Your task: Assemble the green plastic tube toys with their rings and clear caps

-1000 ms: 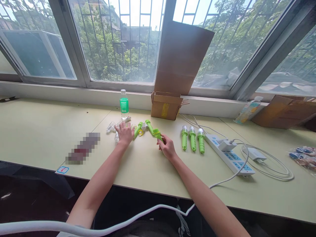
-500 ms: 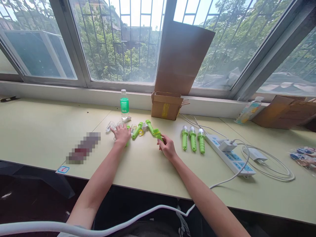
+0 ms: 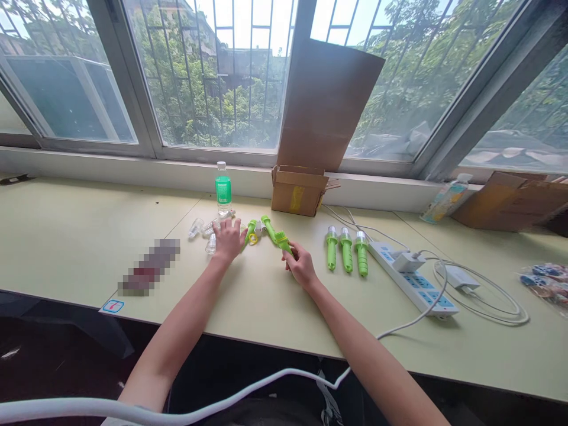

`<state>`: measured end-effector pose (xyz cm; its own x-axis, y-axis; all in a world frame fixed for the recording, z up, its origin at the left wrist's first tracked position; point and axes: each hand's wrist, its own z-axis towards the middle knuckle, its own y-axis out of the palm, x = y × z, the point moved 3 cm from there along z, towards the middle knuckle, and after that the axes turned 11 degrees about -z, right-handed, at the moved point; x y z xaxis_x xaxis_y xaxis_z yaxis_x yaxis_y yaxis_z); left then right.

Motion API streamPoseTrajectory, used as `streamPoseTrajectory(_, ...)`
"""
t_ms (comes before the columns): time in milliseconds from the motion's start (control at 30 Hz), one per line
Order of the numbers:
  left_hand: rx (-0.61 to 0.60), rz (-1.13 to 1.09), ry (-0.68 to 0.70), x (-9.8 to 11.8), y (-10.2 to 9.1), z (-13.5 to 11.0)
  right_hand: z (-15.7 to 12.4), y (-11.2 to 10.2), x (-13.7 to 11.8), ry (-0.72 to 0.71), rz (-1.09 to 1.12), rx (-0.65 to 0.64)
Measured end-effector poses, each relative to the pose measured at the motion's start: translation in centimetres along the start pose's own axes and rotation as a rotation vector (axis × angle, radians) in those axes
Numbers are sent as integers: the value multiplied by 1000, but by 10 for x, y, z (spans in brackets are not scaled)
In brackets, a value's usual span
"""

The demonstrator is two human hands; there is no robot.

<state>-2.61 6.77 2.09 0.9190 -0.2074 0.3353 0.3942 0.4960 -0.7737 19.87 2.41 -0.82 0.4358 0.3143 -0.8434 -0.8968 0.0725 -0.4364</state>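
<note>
My right hand (image 3: pixel 300 264) is closed on a green plastic handle piece (image 3: pixel 282 239) just above the pale table (image 3: pixel 266 296). My left hand (image 3: pixel 228 238) lies over a cluster of small parts, fingers spread and reaching forward. Around it are clear plastic caps (image 3: pixel 196 227), a green handle (image 3: pixel 251 229), a yellow ring (image 3: pixel 253 238) and another green handle (image 3: pixel 267 225). Three assembled green pieces with clear tops (image 3: pixel 347 249) lie side by side to the right of my right hand.
A green-labelled water bottle (image 3: pixel 222 187) and an open cardboard box (image 3: pixel 298 188) stand at the back by the window. A white power strip (image 3: pixel 415 278) with cables lies at right. A blurred dark object (image 3: pixel 149 266) lies at left.
My left hand slid from the clear caps at left toward the right and farther back, over the parts near the green handle. My right hand stayed still with its green piece.
</note>
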Motion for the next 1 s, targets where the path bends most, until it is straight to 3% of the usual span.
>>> streamPoseTrajectory(200, -29, -47, 172, 26, 16, -3, 0, 0, 1, -3, -5, 4)
streamPoseTrajectory(400, -104, -74, 326, 34, 30, -5, 0, 0, 0, -5, -10, 6)
streamPoseTrajectory(567, -169, -51, 319, 33, 35, -5, 0, 0, 1, -1, -21, 6)
streamPoseTrajectory(1000, -169, 0, 375, 26, 36, 4, 1, 1, 5, 4, 11, 12)
